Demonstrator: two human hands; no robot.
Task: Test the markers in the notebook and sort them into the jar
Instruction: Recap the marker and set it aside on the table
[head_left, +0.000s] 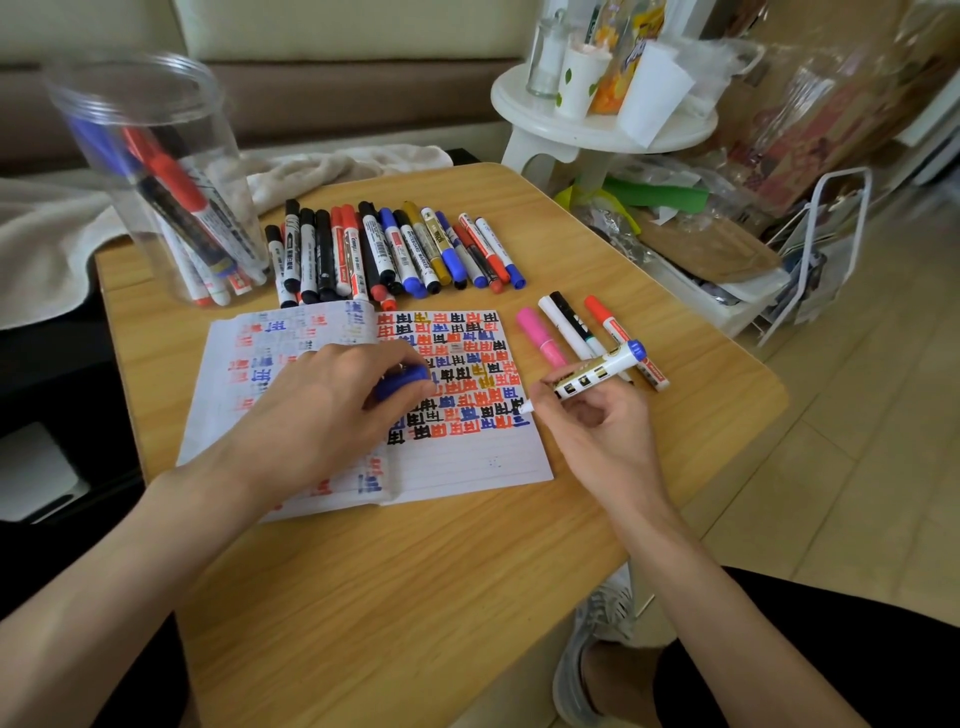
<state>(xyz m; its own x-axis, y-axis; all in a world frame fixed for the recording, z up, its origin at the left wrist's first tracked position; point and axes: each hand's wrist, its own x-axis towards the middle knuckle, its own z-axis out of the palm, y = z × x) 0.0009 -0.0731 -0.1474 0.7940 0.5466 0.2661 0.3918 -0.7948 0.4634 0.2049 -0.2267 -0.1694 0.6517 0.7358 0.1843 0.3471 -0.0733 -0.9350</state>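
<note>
Four loose markers (563, 327) lie right of centre, beside the right hand (597, 423) gripping an uncapped marker (592, 375); the left hand (332, 400) pinches a blue cap (402, 382) over the notebook (467, 462).

Seen from above, a person's bare forearms (156, 545) lead to the left hand (332, 400) and right hand (597, 421). A black garment (779, 649) covers the leg at 5 o'clock. Beside it, toward 6 o'clock, is a laced grey-and-white trainer (597, 639).
</note>
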